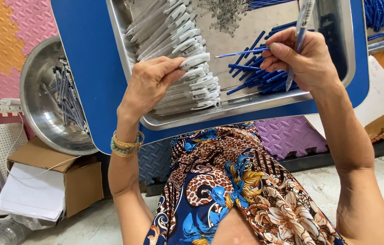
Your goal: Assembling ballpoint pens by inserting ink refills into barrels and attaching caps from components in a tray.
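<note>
A steel tray [246, 106] lies on a blue board [87, 68] above the person's lap, close enough that both hands work inside it. A round steel bowl [33, 77] sits left of the tray, holding more pens. At the tray's left, white pen barrels [187, 59] lie stacked in a fan; the left hand [148, 84] rests curled on them, thumb and fingers pinching one barrel's end. At the tray's right, blue refills [257, 75] are heaped. The right hand [303, 59] is closed around a clear pen barrel [302, 27], held nearly upright with its tip pointing down toward the tray, and pinches a blue refill [242, 53] lying roughly level, pointing left.
</note>
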